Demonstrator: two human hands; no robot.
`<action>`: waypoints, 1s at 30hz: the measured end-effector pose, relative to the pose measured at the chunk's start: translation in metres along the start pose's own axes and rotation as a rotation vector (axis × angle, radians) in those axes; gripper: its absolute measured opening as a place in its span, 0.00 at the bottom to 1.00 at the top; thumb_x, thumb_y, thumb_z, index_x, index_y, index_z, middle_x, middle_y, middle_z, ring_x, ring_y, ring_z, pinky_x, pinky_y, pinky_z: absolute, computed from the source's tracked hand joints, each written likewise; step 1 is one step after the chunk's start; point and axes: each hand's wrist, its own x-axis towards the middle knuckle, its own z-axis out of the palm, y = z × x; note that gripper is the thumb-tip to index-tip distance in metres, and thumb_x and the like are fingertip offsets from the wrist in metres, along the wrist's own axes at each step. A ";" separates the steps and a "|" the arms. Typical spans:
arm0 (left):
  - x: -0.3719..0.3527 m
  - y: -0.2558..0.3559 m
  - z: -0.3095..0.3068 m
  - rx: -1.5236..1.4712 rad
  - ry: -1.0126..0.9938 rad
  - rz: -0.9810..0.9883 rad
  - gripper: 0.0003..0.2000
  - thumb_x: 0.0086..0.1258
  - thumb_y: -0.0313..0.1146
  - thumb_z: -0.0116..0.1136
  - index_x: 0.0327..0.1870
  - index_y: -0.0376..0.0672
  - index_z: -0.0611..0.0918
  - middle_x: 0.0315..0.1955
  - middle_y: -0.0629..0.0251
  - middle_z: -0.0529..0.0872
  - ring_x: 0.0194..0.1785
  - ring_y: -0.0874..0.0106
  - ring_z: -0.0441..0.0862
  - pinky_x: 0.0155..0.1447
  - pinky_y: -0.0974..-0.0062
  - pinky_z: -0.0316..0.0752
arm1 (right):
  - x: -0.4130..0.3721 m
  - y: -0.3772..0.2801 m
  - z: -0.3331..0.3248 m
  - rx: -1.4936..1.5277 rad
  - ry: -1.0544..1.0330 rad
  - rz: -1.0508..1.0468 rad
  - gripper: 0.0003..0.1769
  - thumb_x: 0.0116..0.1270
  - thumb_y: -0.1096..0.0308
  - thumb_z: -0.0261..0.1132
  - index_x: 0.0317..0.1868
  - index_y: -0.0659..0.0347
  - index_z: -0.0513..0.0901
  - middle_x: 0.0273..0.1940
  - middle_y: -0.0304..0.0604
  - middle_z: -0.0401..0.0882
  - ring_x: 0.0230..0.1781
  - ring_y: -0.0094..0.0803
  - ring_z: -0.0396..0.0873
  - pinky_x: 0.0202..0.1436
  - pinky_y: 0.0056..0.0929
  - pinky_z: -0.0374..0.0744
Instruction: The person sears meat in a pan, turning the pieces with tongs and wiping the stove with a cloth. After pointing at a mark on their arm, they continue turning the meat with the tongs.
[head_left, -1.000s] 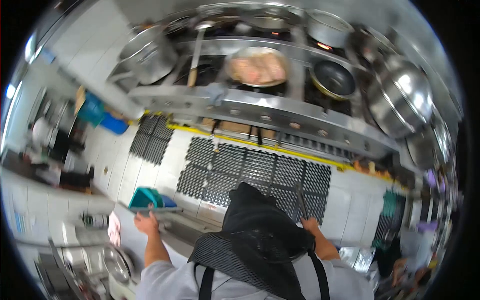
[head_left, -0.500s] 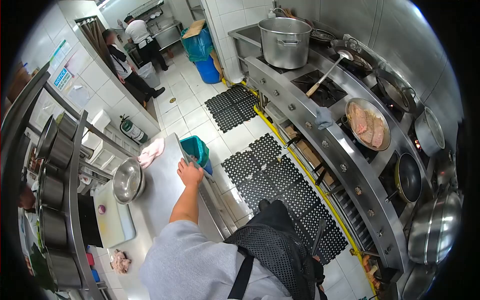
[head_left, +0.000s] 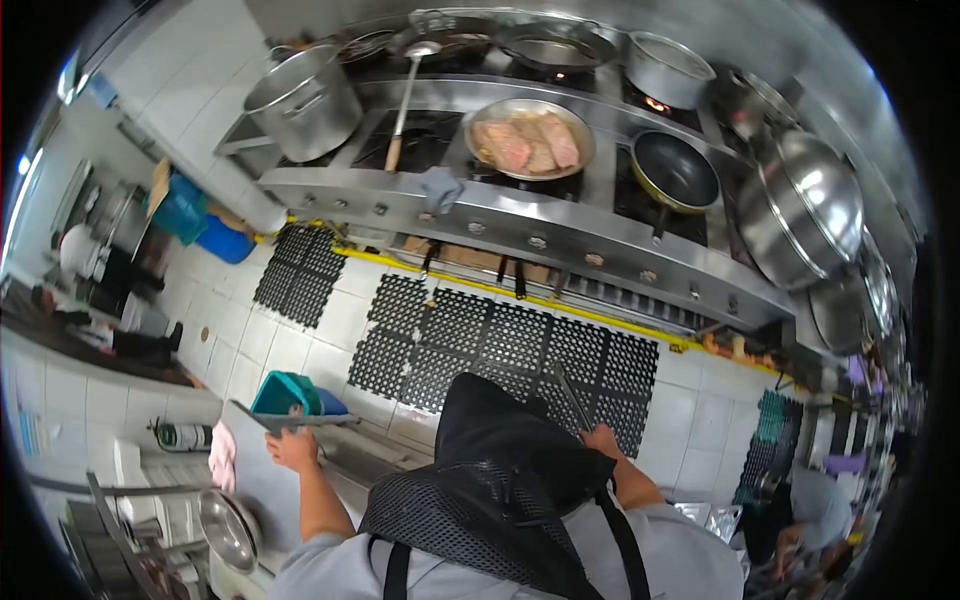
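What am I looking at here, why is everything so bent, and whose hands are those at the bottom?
There is no machine here. This is a single picture from a wide-angle camera worn on a person's head, looking down, which makes straight lines bulge. The hands at the bottom are the wearer's own. Their left hand rests on the edge of a steel counter, near a pink cloth and a steel bowl. Their right hand grips a thin dark utensil; I cannot tell what kind. Ahead stands a stove with a pan of meat, a big pot and an empty dark pan. Black mats lie on the floor. Another person is at the lower right.
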 end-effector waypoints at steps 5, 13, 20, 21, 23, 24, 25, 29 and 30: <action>-0.001 0.002 0.002 0.032 0.008 0.023 0.25 0.59 0.51 0.67 0.53 0.44 0.85 0.72 0.48 0.65 0.75 0.52 0.61 0.68 0.50 0.66 | 0.041 0.083 0.044 -0.258 0.135 -0.217 0.36 0.57 0.43 0.72 0.43 0.77 0.86 0.44 0.68 0.85 0.49 0.56 0.86 0.55 0.45 0.83; 0.001 -0.002 0.010 0.052 0.013 0.036 0.24 0.61 0.51 0.67 0.53 0.45 0.85 0.72 0.45 0.64 0.75 0.51 0.61 0.67 0.49 0.66 | 0.046 0.099 0.052 -0.151 0.069 -0.037 0.36 0.54 0.43 0.74 0.43 0.75 0.86 0.47 0.69 0.84 0.52 0.59 0.84 0.58 0.46 0.81; 0.001 0.000 0.004 0.084 -0.018 0.025 0.23 0.61 0.51 0.66 0.53 0.46 0.85 0.72 0.47 0.64 0.74 0.53 0.61 0.67 0.49 0.67 | -0.010 0.019 -0.001 0.057 0.063 0.061 0.32 0.55 0.45 0.74 0.39 0.72 0.87 0.40 0.67 0.85 0.47 0.59 0.85 0.55 0.48 0.82; 0.001 0.002 0.003 0.094 -0.027 0.020 0.23 0.62 0.51 0.66 0.53 0.46 0.85 0.72 0.48 0.64 0.74 0.53 0.61 0.66 0.49 0.67 | -0.007 0.016 0.001 0.048 0.081 0.058 0.33 0.55 0.44 0.74 0.40 0.73 0.87 0.42 0.67 0.85 0.48 0.59 0.85 0.55 0.49 0.82; 0.002 0.002 0.002 0.100 -0.033 0.019 0.23 0.62 0.51 0.66 0.53 0.46 0.85 0.72 0.48 0.64 0.74 0.53 0.62 0.66 0.50 0.67 | -0.001 0.013 0.000 0.041 0.100 0.054 0.35 0.55 0.43 0.74 0.41 0.74 0.86 0.44 0.67 0.85 0.50 0.59 0.85 0.55 0.49 0.82; 0.002 0.001 0.002 0.107 -0.041 0.016 0.23 0.62 0.51 0.66 0.53 0.46 0.85 0.72 0.48 0.64 0.74 0.53 0.62 0.66 0.50 0.67 | -0.002 0.008 -0.006 0.058 0.040 0.061 0.35 0.56 0.43 0.73 0.43 0.74 0.86 0.45 0.67 0.85 0.51 0.59 0.84 0.56 0.49 0.82; 0.002 0.001 0.002 0.107 -0.038 0.016 0.23 0.62 0.51 0.66 0.53 0.46 0.85 0.72 0.48 0.64 0.74 0.53 0.62 0.66 0.50 0.67 | -0.003 0.004 -0.009 0.074 -0.020 0.067 0.35 0.56 0.42 0.73 0.44 0.73 0.86 0.47 0.67 0.85 0.52 0.59 0.84 0.56 0.49 0.81; 0.003 0.000 0.004 0.108 -0.038 0.017 0.23 0.61 0.51 0.66 0.53 0.46 0.85 0.72 0.48 0.64 0.74 0.52 0.62 0.66 0.50 0.67 | 0.006 0.013 0.005 -0.032 0.106 0.011 0.35 0.59 0.43 0.72 0.46 0.73 0.86 0.48 0.68 0.84 0.53 0.60 0.83 0.57 0.50 0.81; 0.003 0.000 0.005 0.105 -0.035 0.020 0.23 0.61 0.51 0.66 0.53 0.46 0.85 0.72 0.47 0.64 0.74 0.52 0.61 0.66 0.50 0.67 | 0.007 0.013 0.004 -0.034 0.097 -0.020 0.33 0.59 0.46 0.71 0.44 0.74 0.86 0.43 0.66 0.85 0.45 0.56 0.86 0.51 0.48 0.83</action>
